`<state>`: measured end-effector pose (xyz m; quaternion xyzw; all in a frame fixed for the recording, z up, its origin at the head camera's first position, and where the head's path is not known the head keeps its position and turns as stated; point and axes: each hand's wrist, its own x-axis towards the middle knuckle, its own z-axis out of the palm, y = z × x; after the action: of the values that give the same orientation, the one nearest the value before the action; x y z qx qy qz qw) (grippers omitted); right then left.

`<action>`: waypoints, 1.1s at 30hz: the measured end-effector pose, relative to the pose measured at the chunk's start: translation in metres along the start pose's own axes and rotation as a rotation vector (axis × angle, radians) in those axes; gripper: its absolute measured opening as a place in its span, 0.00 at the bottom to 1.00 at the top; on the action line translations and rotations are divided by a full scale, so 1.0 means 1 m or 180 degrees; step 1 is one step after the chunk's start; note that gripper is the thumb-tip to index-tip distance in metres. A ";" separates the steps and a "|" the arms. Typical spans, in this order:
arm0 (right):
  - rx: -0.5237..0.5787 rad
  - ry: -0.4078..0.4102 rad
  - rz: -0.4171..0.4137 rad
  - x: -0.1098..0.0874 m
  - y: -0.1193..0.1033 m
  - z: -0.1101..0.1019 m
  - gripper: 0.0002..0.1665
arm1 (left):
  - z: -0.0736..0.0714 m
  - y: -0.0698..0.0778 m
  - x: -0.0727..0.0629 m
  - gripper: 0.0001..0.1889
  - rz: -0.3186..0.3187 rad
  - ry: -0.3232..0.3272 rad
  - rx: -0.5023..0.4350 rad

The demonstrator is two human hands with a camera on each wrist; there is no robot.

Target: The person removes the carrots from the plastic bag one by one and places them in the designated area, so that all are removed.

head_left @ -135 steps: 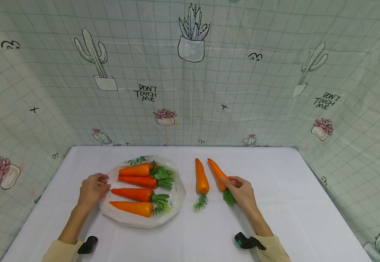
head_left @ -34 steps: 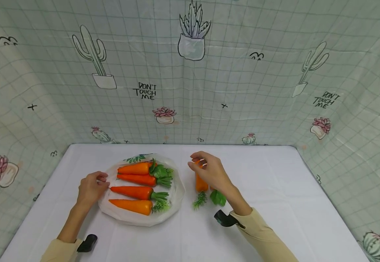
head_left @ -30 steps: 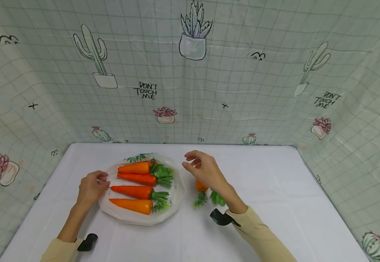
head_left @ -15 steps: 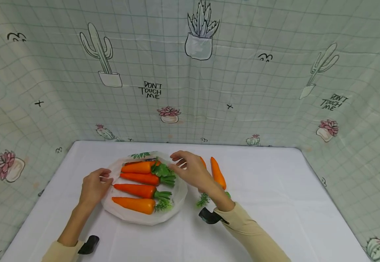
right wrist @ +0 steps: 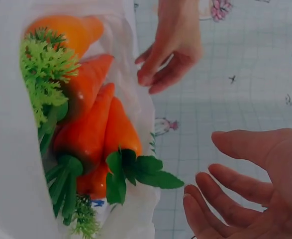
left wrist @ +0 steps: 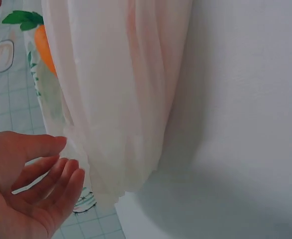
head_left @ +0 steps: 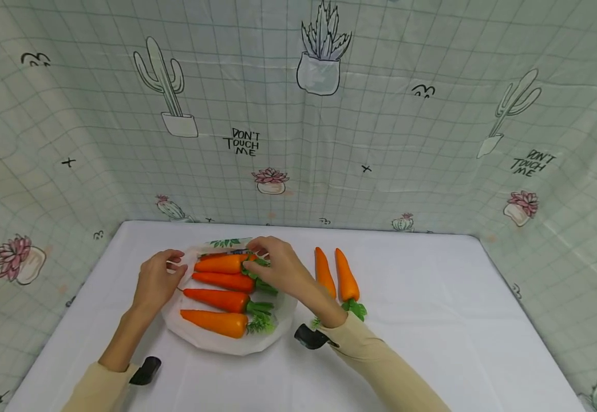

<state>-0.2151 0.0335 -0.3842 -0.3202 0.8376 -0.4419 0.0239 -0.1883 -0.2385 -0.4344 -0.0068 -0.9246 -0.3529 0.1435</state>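
A round, white plastic bag lies with its mouth up, holding several orange and red carrots with green tops, such as the orange carrot nearest the front. My right hand hovers at the bag's right rear, hiding part of the leafy top of the rear carrot; in the right wrist view its loosely bent fingers hold nothing. Beside the bag's left rim my left hand hangs with relaxed fingers, close to the bag's edge. Whether they touch it I cannot tell.
Right of the bag, two more orange carrots lie on the white table: one carrot in full view, another carrot partly behind my right forearm. A patterned cloth rises behind the table's far edge.
My right hand has let go of the rightmost carrot and moved left over the bag's right rear. The left hand has shifted slightly up along the bag's left rim. The bagged carrots look unchanged.
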 end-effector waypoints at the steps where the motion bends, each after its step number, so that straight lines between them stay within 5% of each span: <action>1: -0.0006 -0.0013 0.0010 0.001 -0.001 0.002 0.21 | 0.000 0.000 0.001 0.13 0.0033 -0.0013 -0.0001; 18: -0.0443 -0.0013 -0.0085 0.023 -0.002 0.030 0.18 | 0.000 0.000 0.019 0.17 0.0371 -0.0254 0.0069; 33: -0.1266 -0.0293 -0.0153 0.039 0.001 0.052 0.20 | 0.001 -0.002 0.031 0.19 0.0305 -0.0611 0.0230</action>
<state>-0.2296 -0.0256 -0.4068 -0.3585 0.8985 -0.2531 -0.0121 -0.2185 -0.2420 -0.4278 -0.0795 -0.9448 -0.3098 0.0711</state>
